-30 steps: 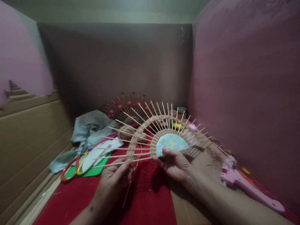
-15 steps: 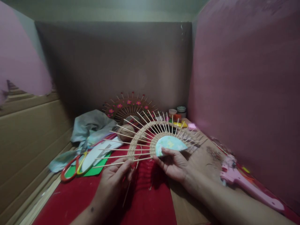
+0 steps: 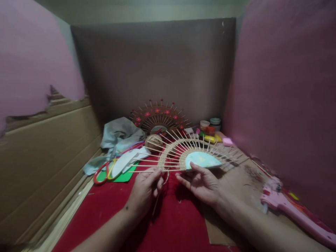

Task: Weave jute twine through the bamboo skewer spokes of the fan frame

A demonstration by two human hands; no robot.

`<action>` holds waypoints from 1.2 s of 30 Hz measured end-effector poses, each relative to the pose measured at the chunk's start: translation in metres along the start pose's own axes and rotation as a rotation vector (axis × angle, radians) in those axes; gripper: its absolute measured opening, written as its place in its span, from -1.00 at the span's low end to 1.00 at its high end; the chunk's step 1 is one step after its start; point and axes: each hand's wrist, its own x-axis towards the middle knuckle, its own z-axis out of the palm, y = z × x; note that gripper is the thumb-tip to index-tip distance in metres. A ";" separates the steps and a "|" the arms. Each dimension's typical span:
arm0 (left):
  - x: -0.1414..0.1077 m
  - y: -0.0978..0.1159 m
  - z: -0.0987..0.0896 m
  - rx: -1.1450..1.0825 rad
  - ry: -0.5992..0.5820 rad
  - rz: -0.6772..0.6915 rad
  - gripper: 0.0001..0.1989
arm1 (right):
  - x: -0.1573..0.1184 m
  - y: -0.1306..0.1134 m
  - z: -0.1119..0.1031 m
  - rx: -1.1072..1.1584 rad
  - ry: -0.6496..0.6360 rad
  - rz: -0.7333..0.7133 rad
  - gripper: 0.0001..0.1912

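A half-round woven fan of thin sticks and twine is held above the red cloth. Its centre is a pale blue half-disc with faint yellow marks. My left hand pinches the lower left end of the outer woven band. My right hand supports the half-disc from below, thumb on its face and the other fingers underneath. A loose strand of twine hangs beside my left fingers. Behind the fan sits a ball of twine.
Orange-and-yellow scissors lie at left by white cut pieces, green sheet and grey cloth. A flowered fan stands at the back. Small jars are at back right, a pink glue gun on the right.
The view has shifted, so everything sits farther right in the picture. The fan is tilted a little flatter, and both hands keep hold of it.
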 end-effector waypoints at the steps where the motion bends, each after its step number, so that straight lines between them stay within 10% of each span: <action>1: 0.000 0.000 0.000 -0.009 -0.011 -0.003 -0.59 | -0.001 0.004 0.001 -0.011 0.001 0.037 -0.86; 6: 0.003 -0.006 0.000 -0.071 -0.051 -0.026 -0.57 | -0.002 0.026 0.009 -0.091 0.074 0.192 -0.81; 15: 0.002 -0.002 -0.003 0.003 -0.167 -0.051 -0.52 | 0.016 0.037 0.032 -0.271 0.213 -0.010 -0.93; 36: 0.001 0.002 -0.006 0.306 -0.365 -0.181 -0.74 | 0.013 0.044 0.031 -0.149 0.064 0.020 -0.87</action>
